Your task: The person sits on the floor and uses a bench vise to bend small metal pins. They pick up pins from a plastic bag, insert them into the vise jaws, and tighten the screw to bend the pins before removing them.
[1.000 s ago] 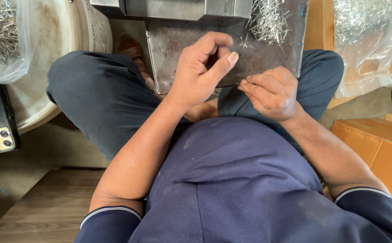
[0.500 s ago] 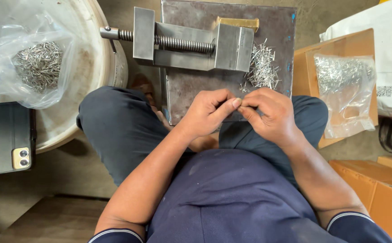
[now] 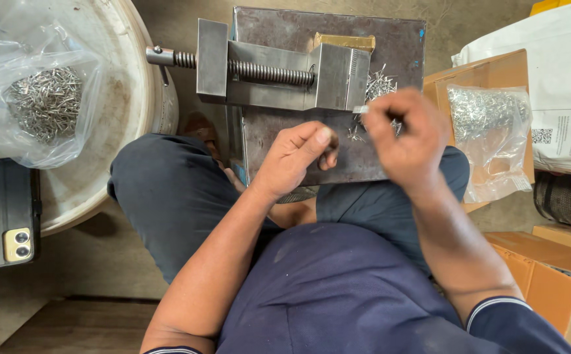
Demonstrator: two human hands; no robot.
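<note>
A steel vise (image 3: 279, 69) with a threaded screw lies on a dark metal plate (image 3: 390, 39) resting over my knees. A heap of small metal pins (image 3: 378, 84) sits by the vise's right jaw. My left hand (image 3: 296, 157) rests on the plate with fingers curled and thumb against forefinger; whether it pinches a pin is hidden. My right hand (image 3: 405, 134), blurred, hovers over the pin heap with a small metal pin (image 3: 360, 109) pinched at its fingertips near the vise jaw.
A clear bag of metal pins (image 3: 43, 101) lies on a round white lid (image 3: 128, 124) at left, with a phone (image 3: 3, 216) in a dark case beside it. At right, another bag of pins (image 3: 489, 118) rests on a cardboard box (image 3: 439, 82). More boxes (image 3: 548, 269) stand at lower right.
My view tilted upward, revealing the whole vise. My hands, joined over the plate, separated; the right hand moved up and right to the pin heap while the left stayed low.
</note>
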